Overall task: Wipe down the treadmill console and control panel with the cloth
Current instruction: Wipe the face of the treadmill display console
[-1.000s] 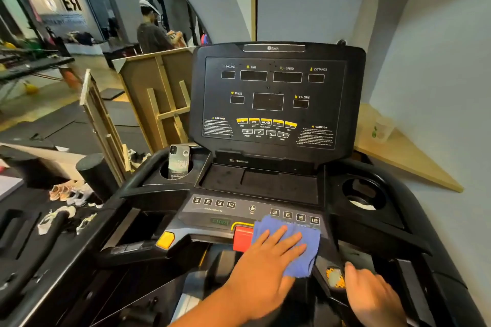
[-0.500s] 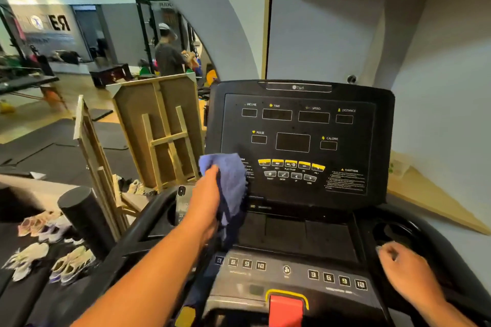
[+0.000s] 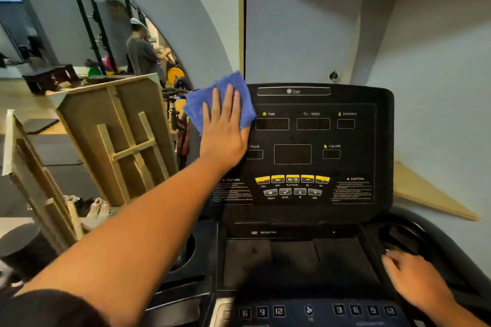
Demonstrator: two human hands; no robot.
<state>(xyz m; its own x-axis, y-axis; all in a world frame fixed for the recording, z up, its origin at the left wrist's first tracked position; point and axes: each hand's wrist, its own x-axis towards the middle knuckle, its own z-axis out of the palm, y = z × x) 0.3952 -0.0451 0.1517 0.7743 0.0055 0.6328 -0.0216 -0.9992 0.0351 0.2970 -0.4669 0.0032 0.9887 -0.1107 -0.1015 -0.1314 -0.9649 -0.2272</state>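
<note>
Stood in a gym with pale blue walls, an archway on the left and a wooden crate point(image 3: 114, 138) beside the machine. Beyond the arch, glimpsed a person point(image 3: 142, 53) near a black rack, blurred and partly cut by the curve. Faced the treadmill console point(image 3: 318, 146), black, with dark display windows and a row of yellow buttons point(image 3: 292, 179). Pressed the blue cloth point(image 3: 202, 106) flat against the console's upper left corner with the left hand point(image 3: 225, 135), fingers straight and spread on the fabric, not curled round it. Covered the corner label and part of the PULSE window with cloth and palm. Rested the right hand point(image 3: 417, 279) low on the right by the cup holder point(image 3: 403, 236), motion-blurred, fingers loosely bent; could not make out anything held. Cropped the control panel point(image 3: 313, 310) with its numbered keys at the bottom edge.
</note>
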